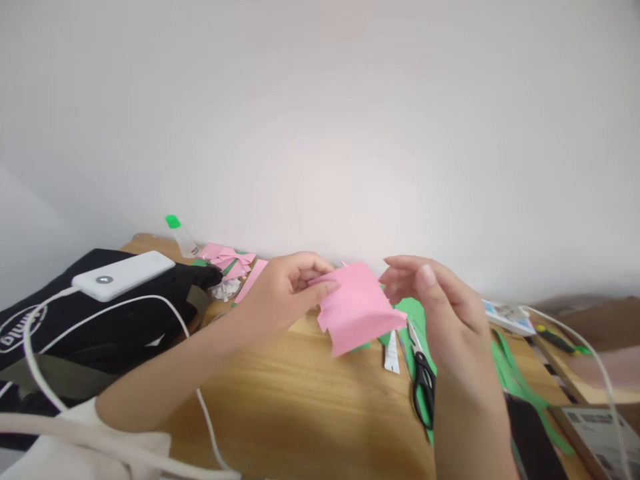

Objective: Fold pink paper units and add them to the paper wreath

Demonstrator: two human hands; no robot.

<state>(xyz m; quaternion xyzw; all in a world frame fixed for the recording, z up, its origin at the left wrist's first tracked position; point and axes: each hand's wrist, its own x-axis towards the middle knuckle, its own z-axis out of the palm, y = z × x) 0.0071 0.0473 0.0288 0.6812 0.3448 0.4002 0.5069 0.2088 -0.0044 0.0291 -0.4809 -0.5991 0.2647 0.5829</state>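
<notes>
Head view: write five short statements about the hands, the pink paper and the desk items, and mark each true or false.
1. The left hand pinches the pink paper. True.
2. The right hand holds the scissors. False: they lie on the wooden table.
3. Green paper strips lie near the scissors. True.
4. The white power bank rests on the bare table. False: it sits on a black bag.
5. The bottle has a red cap. False: green.

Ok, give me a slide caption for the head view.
Left hand pinches folded pink paper sheet above wooden table; right hand hovers open beside it.
</notes>
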